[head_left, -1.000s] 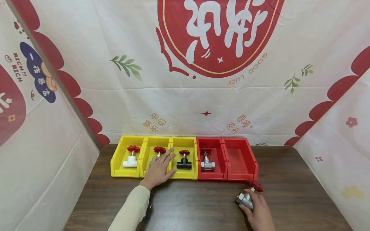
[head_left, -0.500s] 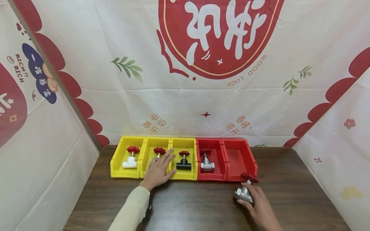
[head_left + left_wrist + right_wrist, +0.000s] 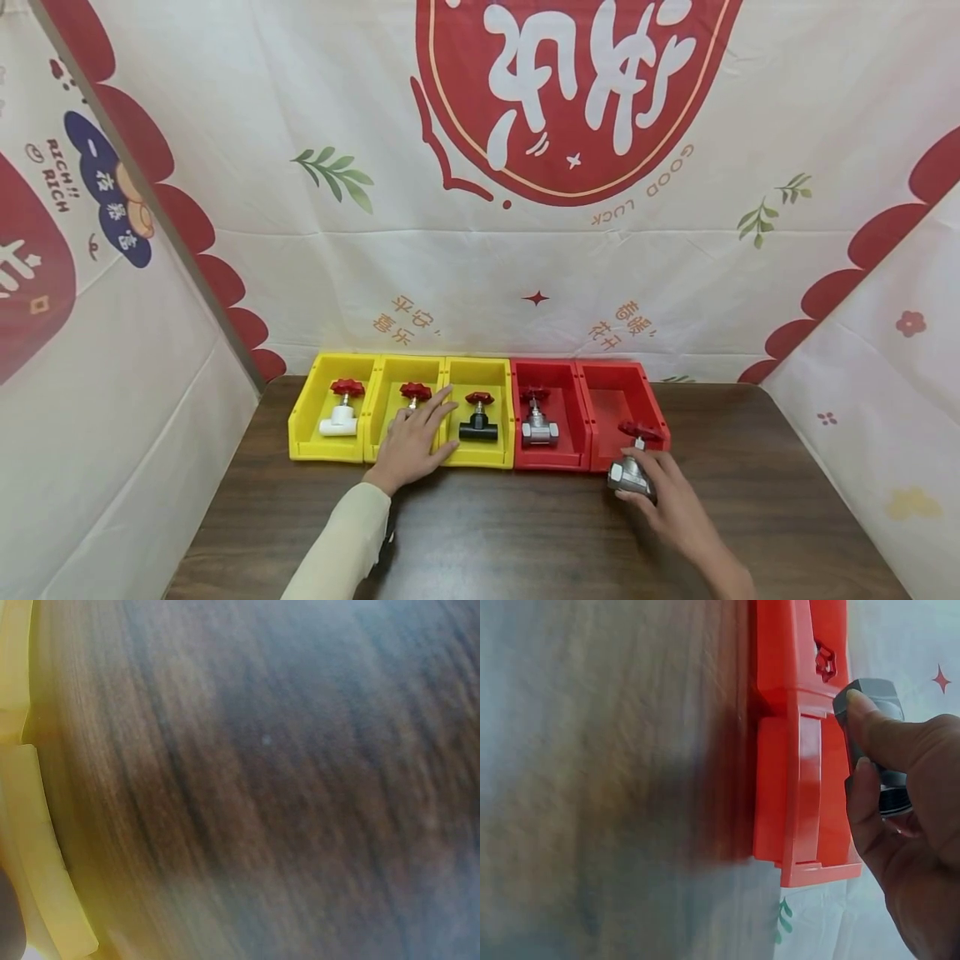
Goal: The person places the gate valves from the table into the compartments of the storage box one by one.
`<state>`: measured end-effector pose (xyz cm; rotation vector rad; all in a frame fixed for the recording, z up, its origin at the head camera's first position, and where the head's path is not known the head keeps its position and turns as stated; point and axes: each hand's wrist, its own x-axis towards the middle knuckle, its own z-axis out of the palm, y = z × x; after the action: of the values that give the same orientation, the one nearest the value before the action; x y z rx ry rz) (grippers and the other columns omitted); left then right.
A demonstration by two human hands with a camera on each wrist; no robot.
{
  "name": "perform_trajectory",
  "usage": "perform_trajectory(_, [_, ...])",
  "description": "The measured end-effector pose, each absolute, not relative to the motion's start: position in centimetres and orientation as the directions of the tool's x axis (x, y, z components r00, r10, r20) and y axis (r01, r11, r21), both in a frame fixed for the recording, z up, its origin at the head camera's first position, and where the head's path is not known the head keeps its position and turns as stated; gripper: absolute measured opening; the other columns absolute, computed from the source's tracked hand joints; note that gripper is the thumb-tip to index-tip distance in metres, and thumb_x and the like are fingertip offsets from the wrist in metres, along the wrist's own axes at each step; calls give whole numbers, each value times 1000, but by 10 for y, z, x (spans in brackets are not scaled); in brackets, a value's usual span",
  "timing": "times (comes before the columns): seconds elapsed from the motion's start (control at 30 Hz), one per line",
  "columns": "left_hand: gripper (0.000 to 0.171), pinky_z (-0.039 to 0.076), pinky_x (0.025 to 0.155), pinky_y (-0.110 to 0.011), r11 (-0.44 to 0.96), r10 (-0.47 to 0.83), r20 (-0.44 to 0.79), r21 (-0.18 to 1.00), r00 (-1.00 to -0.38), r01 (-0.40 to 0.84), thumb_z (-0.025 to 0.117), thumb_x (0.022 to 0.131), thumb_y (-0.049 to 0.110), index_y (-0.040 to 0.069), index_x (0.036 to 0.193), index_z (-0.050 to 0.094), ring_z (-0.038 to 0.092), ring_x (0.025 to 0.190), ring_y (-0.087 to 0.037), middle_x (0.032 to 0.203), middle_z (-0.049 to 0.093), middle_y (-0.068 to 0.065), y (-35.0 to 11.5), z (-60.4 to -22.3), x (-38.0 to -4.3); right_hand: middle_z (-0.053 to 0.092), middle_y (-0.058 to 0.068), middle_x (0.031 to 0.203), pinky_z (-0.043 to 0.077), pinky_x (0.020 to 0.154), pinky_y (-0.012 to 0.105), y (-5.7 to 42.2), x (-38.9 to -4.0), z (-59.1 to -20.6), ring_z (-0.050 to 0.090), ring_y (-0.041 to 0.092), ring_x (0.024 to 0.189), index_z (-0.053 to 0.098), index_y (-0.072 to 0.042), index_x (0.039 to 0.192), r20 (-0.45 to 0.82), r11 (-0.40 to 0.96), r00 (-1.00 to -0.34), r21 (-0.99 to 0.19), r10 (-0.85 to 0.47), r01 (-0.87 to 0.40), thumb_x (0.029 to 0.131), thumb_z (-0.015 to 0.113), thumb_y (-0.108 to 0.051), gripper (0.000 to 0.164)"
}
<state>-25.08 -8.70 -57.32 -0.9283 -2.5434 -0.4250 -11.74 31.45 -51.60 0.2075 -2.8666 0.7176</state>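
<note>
My right hand (image 3: 666, 493) grips a metal valve (image 3: 632, 475) with a red handwheel (image 3: 640, 431), held at the front of the rightmost red bin (image 3: 617, 398). In the right wrist view, thumb and fingers pinch the grey valve body (image 3: 881, 697) over that bin's front wall (image 3: 808, 795). My left hand (image 3: 411, 446) rests with spread fingers across the middle and right yellow bins, partly hiding the valve (image 3: 414, 392) in the middle one. A black valve (image 3: 478, 427) lies close to its fingertips. The left wrist view shows mostly table and a yellow bin edge (image 3: 45, 855).
A white valve (image 3: 341, 419) lies in the left yellow bin (image 3: 306, 425), and another metal valve (image 3: 538, 427) in the left red bin (image 3: 551, 458). The bins stand in a row at the back of the brown table (image 3: 510, 533), before a printed cloth (image 3: 480, 267).
My right hand has carried the metal valve away from me, from the table in front of the red bins to the rightmost bin's front edge. The left hand has stayed in place.
</note>
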Motion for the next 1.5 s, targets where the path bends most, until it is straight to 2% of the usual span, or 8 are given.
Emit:
perform_trajectory(0.13, [61,40,80,-44,731,544,470,142,-695,668,60,89,46,20,141,42,59,106,-20,158,15,5,-87,-574,-251,45,14,120,51,77,54,320,-129,-511,52,32,96,49,-18,135,181,884,-975,-425,-129,-196,75,82,-20,68])
perform_trajectory(0.4, [61,40,80,-44,732,540,460,156,-704,664,60,90,46,21,142,42,59,107,-20,158,17,5,-88,-573,-251,47,11,118,50,78,52,325,-152,-508,53,29,95,52,-18,133,191,857,-962,-443,-195,-262,77,80,-19,63])
perform_trajectory(0.6, [61,40,80,-44,733,543,462,146,-701,664,60,89,46,20,142,42,59,106,-20,158,17,4,-87,-573,-250,49,10,115,50,78,50,330,-163,-510,52,27,95,53,-14,132,233,844,-941,-425,-247,-327,76,81,-16,63])
perform_trajectory(0.87, [61,40,80,-44,737,548,459,129,-699,663,59,90,47,20,141,42,59,106,-20,158,18,3,-86,-571,-249,49,12,117,48,82,53,336,-174,-509,52,29,98,52,-14,133,162,852,-958,-439,-237,-285,75,81,-14,65])
perform_trajectory(1.1, [60,40,80,-42,735,553,451,131,-700,665,58,90,47,20,141,42,58,105,-19,158,18,3,-85,-570,-247,53,11,119,48,84,55,343,-185,-514,53,31,103,51,-16,134,92,860,-966,-440,-243,-258,74,83,-19,68])
perform_trajectory(1.33, [60,39,78,-42,737,547,475,118,-689,666,58,90,47,19,141,42,59,104,-20,158,17,3,-86,-572,-250,52,12,122,48,83,56,347,-198,-518,51,31,104,49,-16,135,65,832,-969,-502,-237,-237,74,83,-25,70])
perform_trajectory(1.5, [61,40,79,-43,731,546,476,132,-689,670,60,89,46,20,141,42,59,104,-20,158,18,3,-87,-573,-251,53,14,121,47,84,56,344,-207,-517,52,32,103,51,-15,133,64,832,-967,-498,-245,-244,76,81,-22,65])
